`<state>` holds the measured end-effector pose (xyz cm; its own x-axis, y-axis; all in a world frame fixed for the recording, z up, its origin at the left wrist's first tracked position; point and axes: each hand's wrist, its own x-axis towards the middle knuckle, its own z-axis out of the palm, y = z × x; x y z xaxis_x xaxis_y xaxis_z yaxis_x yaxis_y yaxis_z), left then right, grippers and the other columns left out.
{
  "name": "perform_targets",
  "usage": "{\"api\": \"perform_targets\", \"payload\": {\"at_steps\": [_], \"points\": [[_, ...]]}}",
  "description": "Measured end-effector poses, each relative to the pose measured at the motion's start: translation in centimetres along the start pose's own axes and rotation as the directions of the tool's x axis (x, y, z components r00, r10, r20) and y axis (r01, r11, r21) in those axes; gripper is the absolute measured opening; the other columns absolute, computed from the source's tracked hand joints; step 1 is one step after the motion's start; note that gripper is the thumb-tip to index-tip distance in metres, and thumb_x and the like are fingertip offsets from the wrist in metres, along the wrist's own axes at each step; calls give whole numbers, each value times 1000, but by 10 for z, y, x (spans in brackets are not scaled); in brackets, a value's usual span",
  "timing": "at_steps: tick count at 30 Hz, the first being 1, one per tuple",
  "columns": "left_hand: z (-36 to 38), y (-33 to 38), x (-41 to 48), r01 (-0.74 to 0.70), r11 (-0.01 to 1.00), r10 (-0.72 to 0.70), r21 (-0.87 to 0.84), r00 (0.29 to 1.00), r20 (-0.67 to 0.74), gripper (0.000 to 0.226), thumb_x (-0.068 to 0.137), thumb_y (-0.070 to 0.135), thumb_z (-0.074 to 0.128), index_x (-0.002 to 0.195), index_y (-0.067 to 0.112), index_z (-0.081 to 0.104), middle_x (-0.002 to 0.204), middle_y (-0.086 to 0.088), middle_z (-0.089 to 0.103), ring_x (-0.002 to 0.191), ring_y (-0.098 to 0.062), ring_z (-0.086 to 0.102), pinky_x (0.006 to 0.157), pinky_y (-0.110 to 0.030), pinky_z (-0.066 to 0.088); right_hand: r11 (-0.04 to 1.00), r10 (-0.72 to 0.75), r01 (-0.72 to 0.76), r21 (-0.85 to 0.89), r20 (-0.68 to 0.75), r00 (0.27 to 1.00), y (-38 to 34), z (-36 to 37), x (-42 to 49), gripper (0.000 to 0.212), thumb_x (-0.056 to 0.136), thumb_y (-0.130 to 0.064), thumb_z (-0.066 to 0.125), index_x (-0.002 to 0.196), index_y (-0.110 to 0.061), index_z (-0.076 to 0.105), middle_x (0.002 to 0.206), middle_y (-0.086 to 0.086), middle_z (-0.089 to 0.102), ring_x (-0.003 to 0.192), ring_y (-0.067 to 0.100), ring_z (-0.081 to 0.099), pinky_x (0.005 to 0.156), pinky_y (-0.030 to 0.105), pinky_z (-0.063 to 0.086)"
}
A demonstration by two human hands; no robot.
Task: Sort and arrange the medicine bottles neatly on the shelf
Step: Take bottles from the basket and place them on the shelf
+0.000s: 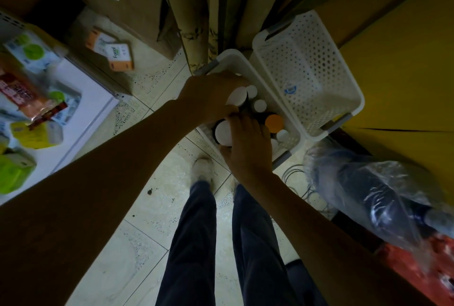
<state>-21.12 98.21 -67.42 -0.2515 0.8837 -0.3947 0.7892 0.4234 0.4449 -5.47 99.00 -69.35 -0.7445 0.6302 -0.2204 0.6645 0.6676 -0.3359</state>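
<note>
Head view, looking straight down past the person's legs. The tiled floor [152, 207] carries everything. At the left edge of it stands a white shelf top [93, 109] already crowded with packets, likely where the bottles are meant to end up. A cardboard box [132, 6] sits against the far wall.

Two white baskets lie side by side on the floor. The perforated basket [319, 35] on the right shows a blue-printed label inside. The bottle basket [235, 56], touching its left side, holds the medicine bottles upright, caps up, so they can be told apart and picked from above.

Both arms reach down into it. The left hand [208, 94] is at the basket's far end by the grey handle, fingers curled round a large white-capped bottle [237, 98]. The right hand [248, 148] is at the near left edge, fingers and thumb wrapped about a second white-capped bottle [224, 132]. Taking one in each hand looks like a way to halve the trips to the shelf.

Between the hands and the right wall stand an orange-capped bottle [274, 122] and small white-capped bottles [260, 105], packed close, so lifting straight up would avoid knocking them.
</note>
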Motion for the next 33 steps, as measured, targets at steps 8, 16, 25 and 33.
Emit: {"api": "perform_targets", "payload": {"at_steps": [8,16,25,33], "points": [[7,-9,-3,-14,1000,14,3,1000,18,53,95,38,51,143,18,39,139,-12,50,128,-32,46,103,-44,38,987,-4,1,161,21,1000,9,-4,-2,75,63,-35,86,126,-8,54,121,12,62,111,31,60,88,41,53],[11,-5,-57,84,990,-111,-112,959,-259,63,88,23,61,141,0,36,137,-23,48,125,-40,48,99,-53,44,984,-46,44,171,9,999,9,-33,-16,75,73,-42,80,133,-12,47,129,7,57,119,26,55,92,38,51],[-36,61,-188,268,960,-235,75,925,-299,83,88,30,62,149,10,10,157,-13,13,145,-30,17,113,-44,16,950,-268,259,172,30,963,-41,-140,-83,69,81,-37,71,139,-14,40,140,12,49,128,29,47,101,46,45],[-117,52,-328,655,753,-506,71,644,-574,79,94,37,48,151,17,-3,160,-3,-5,148,-21,-2,117,-43,4,660,-745,743,111,-29,666,-195,-219,-101,63,83,-27,69,139,-10,44,143,16,46,131,32,43,108,46,36]]}}
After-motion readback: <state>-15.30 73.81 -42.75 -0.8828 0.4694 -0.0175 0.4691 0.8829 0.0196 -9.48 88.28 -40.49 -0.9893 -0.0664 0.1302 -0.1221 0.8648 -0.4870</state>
